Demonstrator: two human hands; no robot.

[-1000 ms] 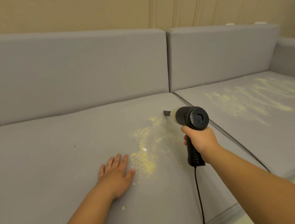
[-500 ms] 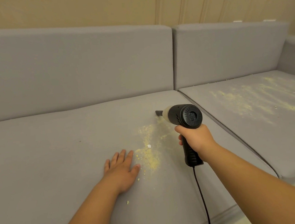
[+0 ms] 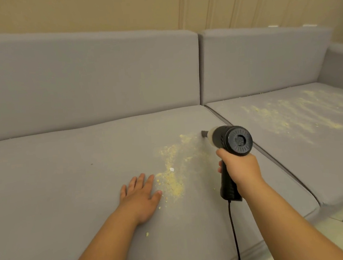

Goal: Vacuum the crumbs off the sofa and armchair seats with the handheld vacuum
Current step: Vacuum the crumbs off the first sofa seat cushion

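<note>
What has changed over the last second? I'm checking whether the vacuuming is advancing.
Little: the handheld vacuum, gripped by the right hand, has barely shifted by the crumbs. The left hand stays flat on the seat cushion; the crumb patch looks unchanged.

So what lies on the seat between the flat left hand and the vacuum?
In the head view, a yellow crumb patch with one white bit lies between the left hand and the handheld vacuum.
</note>
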